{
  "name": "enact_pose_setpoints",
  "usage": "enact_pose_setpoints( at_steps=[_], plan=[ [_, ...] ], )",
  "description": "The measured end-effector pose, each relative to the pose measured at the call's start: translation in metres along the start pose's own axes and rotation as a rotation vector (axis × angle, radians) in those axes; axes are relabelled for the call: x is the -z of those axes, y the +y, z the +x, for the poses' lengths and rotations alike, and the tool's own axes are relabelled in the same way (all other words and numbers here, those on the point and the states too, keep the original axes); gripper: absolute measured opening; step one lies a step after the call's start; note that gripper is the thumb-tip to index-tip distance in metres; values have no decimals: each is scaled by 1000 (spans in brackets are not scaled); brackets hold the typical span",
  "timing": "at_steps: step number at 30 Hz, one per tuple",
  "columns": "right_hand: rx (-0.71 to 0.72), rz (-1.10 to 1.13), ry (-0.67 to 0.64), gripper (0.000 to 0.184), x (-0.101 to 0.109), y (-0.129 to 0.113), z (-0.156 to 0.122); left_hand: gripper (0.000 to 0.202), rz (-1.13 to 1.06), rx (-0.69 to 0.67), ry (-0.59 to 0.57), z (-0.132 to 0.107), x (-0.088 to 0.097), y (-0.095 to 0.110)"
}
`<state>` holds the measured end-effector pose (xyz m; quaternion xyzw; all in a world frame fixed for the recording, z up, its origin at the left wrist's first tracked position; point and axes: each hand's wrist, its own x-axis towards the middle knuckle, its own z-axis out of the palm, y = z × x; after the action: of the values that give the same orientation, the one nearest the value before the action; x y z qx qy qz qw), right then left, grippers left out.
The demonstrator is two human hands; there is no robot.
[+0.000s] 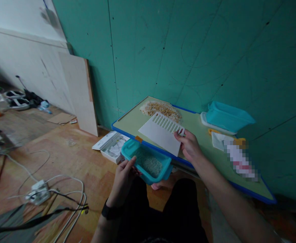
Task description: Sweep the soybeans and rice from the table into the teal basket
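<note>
My left hand (pixel 125 170) grips the near left side of a teal plastic container (pixel 167 163), thumb over its rim, just below the table's front edge. Pale, rice-like grains (pixel 150 163) lie in its bottom. Between the thumb and fingers of my right hand (pixel 190 145) is a white flat scraper (pixel 160 135) with a row of slots along its far edge. It slants over the front of the table (pixel 127 123), its near edge toward the container. Behind it, a mixed pile of yellow kernels and pale grains (pixel 162 109) is spread on the tabletop.
A second teal container (pixel 229 116) stands on a white lid (pixel 215 125) at the table's back right. A yellow-and-white item (pixel 217 140) lies nearby, beside a blurred patch. An open white box (pixel 109 150) and a power strip (pixel 38 192) with cables are on the floor.
</note>
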<state>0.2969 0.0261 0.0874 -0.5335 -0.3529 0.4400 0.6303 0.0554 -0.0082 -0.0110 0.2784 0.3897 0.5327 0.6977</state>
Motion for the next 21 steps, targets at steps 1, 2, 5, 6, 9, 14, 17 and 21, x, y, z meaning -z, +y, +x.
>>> enact_pose_setpoints(
  at_steps=[1, 2, 5, 6, 9, 14, 17, 21],
  plan=[
    [-12, 10, 23, 53, 4, -2, -7, 42, -3, 0, -4, -1, 0, 1],
    [-20, 20, 50, 53, 9, -3, -15, 42, -5, 0, -6, -2, 0, 1],
    [12, 34, 111, 52, 28, -3, -50, 45, 35, -9, 16, -10, -1, 1],
    [26, 37, 129, 53, 35, -1, -64, 45, 64, -16, 35, -13, -1, 0],
    [23, 24, 195, 52, 62, 13, -109, 43, 97, -42, 168, -26, 2, -6],
    [-22, -48, 400, 46, 113, 49, -174, 30, 205, -59, 340, -52, 20, -9],
    [3, -30, 451, 48, 130, 43, -183, 18, 271, -68, 349, -61, 30, -3],
    [208, -88, 527, 54, 135, 9, -144, 26, 295, -46, 315, -55, 28, 1]
  ],
)
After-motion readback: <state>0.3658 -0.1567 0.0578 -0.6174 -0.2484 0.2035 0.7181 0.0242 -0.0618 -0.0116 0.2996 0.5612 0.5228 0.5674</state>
